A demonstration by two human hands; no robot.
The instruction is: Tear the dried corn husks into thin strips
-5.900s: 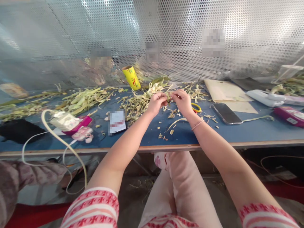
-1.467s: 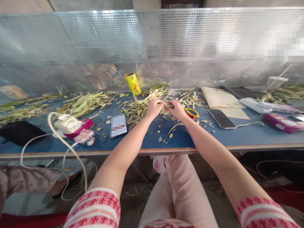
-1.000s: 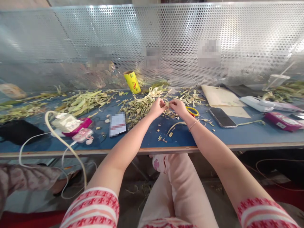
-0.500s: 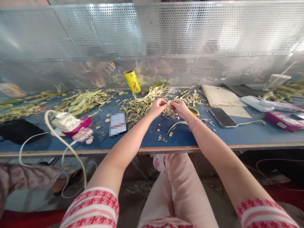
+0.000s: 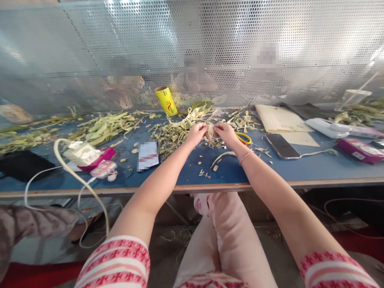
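Over the middle of the blue table, my left hand (image 5: 196, 135) and my right hand (image 5: 226, 135) face each other with bent fingers. Between their fingertips is a small, pale, ragged piece of dried plant (image 5: 210, 132), pinched from both sides. Its exact kind is too small to make out. A heap of dried greenish plant scraps (image 5: 168, 138) lies around and behind the left hand. Just right of the right hand sits a yellow-handled tool (image 5: 244, 138), partly covered by that hand. One pale curved strip (image 5: 220, 157) lies in front of them.
A yellow cardboard tube (image 5: 166, 101) stands tilted by the perforated metal screen (image 5: 228, 44). Left are plant strips (image 5: 111, 126), a power strip (image 5: 82, 152) with cables and a phone-like device (image 5: 148, 156). Right are a phone (image 5: 282, 146), card sheets (image 5: 280, 119) and a magenta pack (image 5: 360, 151).
The hands have spread slightly apart, and more of the pale plant piece shows between them. The view has shifted slightly; other things on the table stay in place.
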